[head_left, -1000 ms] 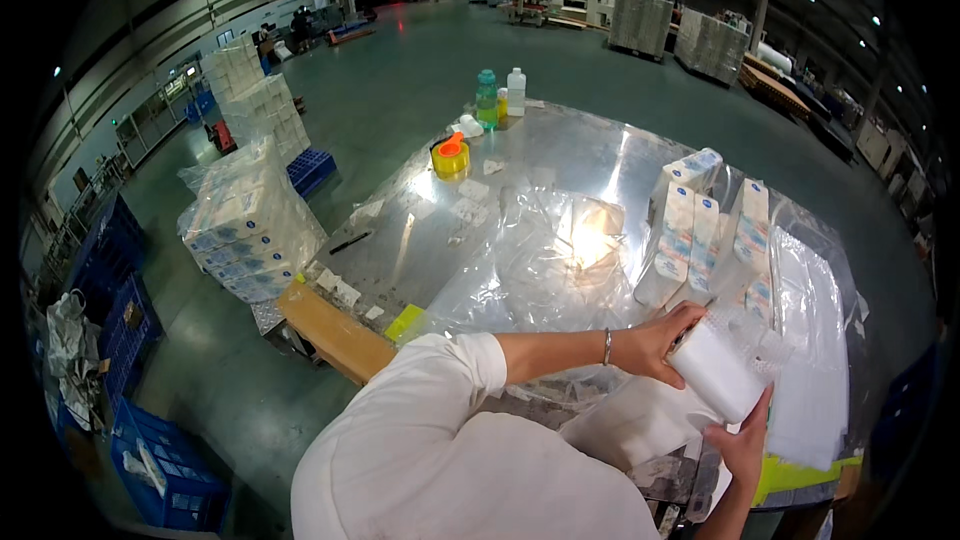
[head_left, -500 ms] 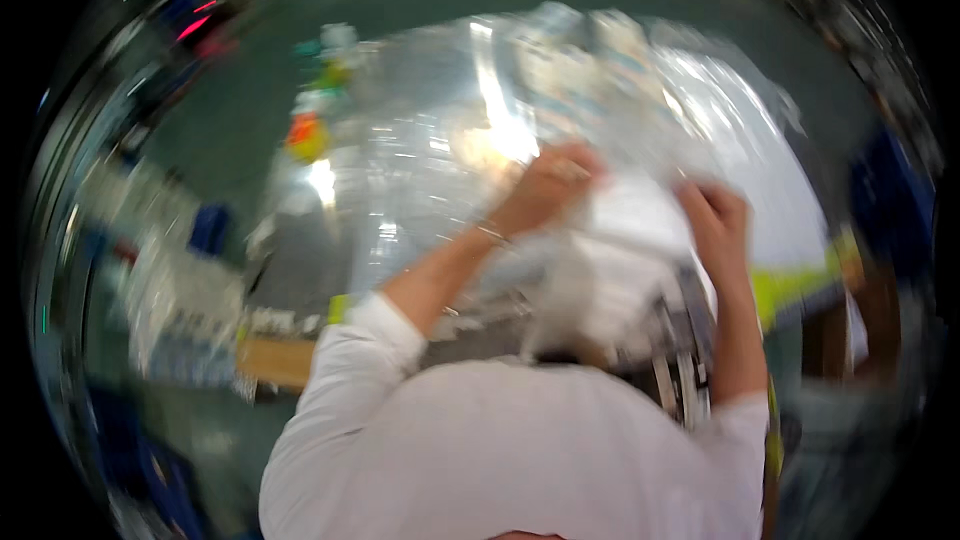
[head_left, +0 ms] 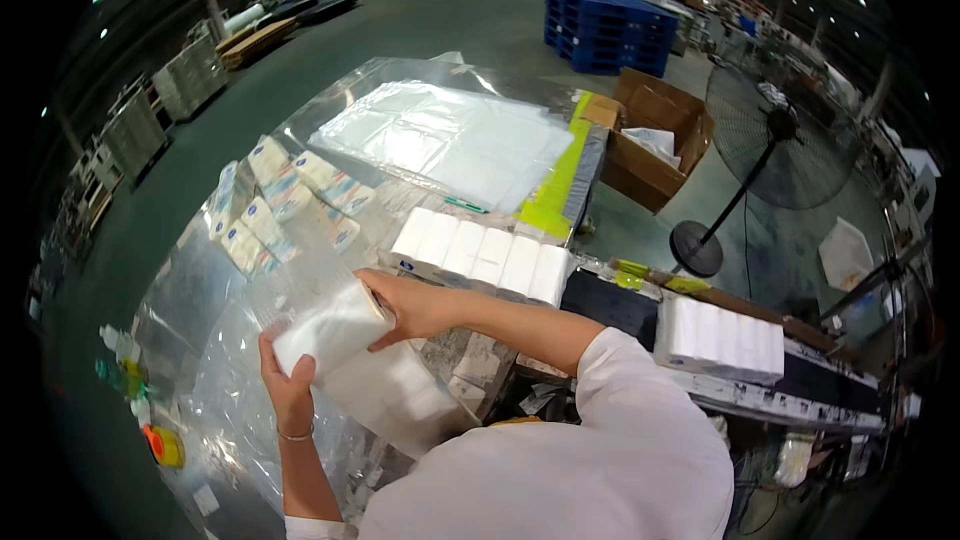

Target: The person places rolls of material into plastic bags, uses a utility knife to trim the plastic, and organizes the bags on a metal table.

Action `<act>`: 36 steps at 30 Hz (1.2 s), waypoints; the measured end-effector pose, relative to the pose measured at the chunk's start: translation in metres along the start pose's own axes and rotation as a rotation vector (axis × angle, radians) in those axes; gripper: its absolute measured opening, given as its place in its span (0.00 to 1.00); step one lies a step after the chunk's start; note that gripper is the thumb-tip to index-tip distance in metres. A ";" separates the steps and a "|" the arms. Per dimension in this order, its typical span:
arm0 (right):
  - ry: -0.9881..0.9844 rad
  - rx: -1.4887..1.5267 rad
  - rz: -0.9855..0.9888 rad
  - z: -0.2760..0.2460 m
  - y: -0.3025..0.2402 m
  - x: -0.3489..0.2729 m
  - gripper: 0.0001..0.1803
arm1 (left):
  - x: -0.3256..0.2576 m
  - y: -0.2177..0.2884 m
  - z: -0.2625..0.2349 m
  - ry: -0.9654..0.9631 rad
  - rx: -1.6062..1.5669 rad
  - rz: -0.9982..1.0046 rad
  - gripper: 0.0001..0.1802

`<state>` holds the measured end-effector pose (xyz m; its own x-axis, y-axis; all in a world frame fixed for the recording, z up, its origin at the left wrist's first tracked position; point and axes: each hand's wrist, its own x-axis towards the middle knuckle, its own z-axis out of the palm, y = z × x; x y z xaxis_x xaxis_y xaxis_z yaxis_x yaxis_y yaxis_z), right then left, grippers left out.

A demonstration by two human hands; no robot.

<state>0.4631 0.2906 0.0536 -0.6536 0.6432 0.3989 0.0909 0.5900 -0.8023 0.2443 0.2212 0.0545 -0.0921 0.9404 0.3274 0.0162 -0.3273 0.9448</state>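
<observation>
My left hand (head_left: 288, 380) presses thumb and fingers around the near left corner of a white tissue pack (head_left: 335, 328), which has clear plastic film about it. At the pack's right end, my right hand (head_left: 412, 302) grips with thumb and fingers spread over the edge. Another long white pack (head_left: 392, 395) lies just below, close to my body. Beyond my hands rest several printed plastic packaging bags (head_left: 290, 185). A row of white tissue packs (head_left: 480, 252) stands just past my right forearm.
Flat clear plastic bags (head_left: 440, 130) are piled on the far table. A conveyor (head_left: 820, 390) carries more white tissue packs (head_left: 715, 338) at right. Beyond stand an open cardboard box (head_left: 655, 175), a pedestal fan (head_left: 770, 135) and blue pallets (head_left: 610, 28). An orange-yellow container (head_left: 165, 445) sits at left.
The view has swung rightward, bringing the conveyor and fan into sight. My hands, blurred and apart over white material before, now hold the tissue pack between them.
</observation>
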 end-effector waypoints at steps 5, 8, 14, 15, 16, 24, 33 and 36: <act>0.139 -0.273 -0.262 0.002 0.046 -0.004 0.42 | 0.014 -0.004 0.005 -0.015 0.145 0.084 0.13; -0.006 -0.138 -0.183 -0.008 0.033 -0.004 0.43 | 0.025 0.000 -0.007 -0.014 0.312 0.158 0.05; 0.235 0.072 -0.058 0.006 -0.017 0.012 0.15 | 0.035 0.024 -0.008 -0.007 0.504 -0.005 0.06; 0.317 0.062 -0.081 0.012 -0.025 0.017 0.11 | 0.034 0.027 -0.007 0.017 0.411 -0.037 0.06; 0.291 0.028 0.004 0.014 -0.023 0.018 0.10 | 0.036 0.026 -0.003 0.046 0.339 -0.080 0.07; 0.243 0.288 0.434 -0.022 0.003 0.066 0.13 | 0.065 0.009 0.017 0.097 0.129 -0.082 0.13; 0.260 0.317 0.055 0.026 0.046 0.027 0.45 | 0.046 -0.028 -0.021 -0.105 0.215 -0.192 0.19; -0.093 0.504 0.431 0.053 0.100 -0.014 0.58 | 0.032 -0.062 -0.052 0.002 -0.158 -0.024 0.21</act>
<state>0.4417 0.3150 -0.0558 -0.7016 0.7121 -0.0258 0.0109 -0.0255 -0.9996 0.1888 0.2667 0.0055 -0.0926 0.9481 0.3041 -0.1431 -0.3149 0.9383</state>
